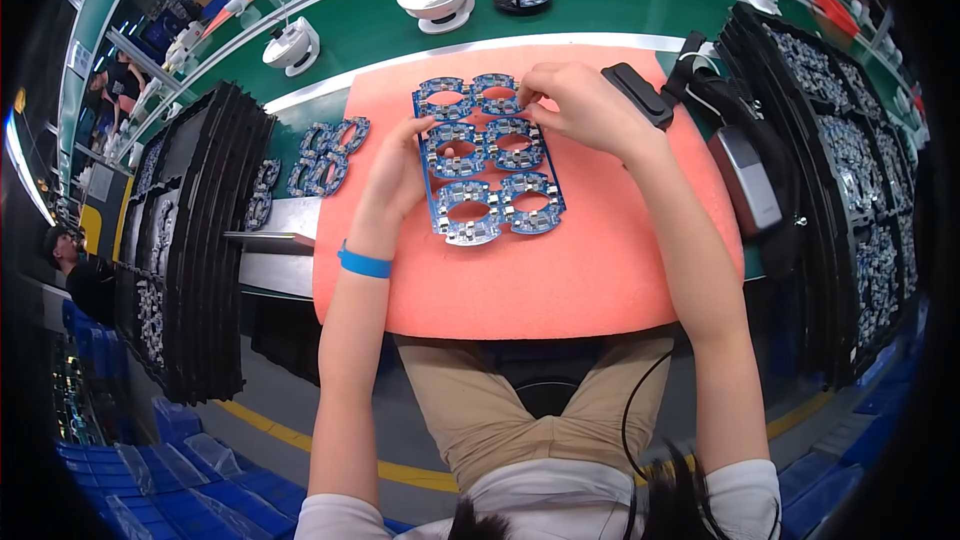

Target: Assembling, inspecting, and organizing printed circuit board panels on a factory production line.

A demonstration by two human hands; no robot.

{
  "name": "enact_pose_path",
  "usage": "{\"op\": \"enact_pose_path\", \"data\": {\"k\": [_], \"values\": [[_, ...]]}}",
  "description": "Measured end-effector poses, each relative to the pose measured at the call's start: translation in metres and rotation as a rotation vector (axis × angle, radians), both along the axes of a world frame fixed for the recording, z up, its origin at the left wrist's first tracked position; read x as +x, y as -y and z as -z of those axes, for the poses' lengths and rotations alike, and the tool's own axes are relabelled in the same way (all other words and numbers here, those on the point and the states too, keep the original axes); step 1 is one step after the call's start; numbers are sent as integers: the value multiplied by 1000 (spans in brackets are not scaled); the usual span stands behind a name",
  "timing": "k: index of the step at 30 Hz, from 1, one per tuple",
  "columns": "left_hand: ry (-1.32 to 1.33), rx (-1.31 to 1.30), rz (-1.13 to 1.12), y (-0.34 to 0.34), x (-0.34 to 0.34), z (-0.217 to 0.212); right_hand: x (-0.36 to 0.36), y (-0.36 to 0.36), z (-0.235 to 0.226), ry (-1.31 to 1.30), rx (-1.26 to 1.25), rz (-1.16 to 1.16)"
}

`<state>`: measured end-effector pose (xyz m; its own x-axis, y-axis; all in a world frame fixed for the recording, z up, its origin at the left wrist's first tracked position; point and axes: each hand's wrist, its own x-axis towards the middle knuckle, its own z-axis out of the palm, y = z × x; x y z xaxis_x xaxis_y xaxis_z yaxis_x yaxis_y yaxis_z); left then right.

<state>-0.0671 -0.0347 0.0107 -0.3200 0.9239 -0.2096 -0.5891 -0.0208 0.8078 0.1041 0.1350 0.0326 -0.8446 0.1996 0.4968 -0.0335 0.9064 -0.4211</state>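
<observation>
Head view, circuit panel (486, 148) against left hand (402, 168), right hand (577, 105) at far corner

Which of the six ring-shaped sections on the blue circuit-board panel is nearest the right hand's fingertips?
The far-row, right-column section: the right hand curls in by its right edge; the other five lie farther off.

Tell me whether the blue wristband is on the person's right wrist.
No, the blue wristband circles the left wrist, and the right wrist is bare.
</observation>
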Motion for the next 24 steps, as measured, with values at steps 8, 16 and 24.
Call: {"op": "enact_pose_path", "data": {"k": [8,16,24], "values": [[72,31,-23,1,-9,10,-5,-1,8,239,26,20],[45,17,-107,1,-6,11,-2,0,3,331,-1,14],[68,10,-121,2,-5,5,-5,4,7,314,23,-26]]}}
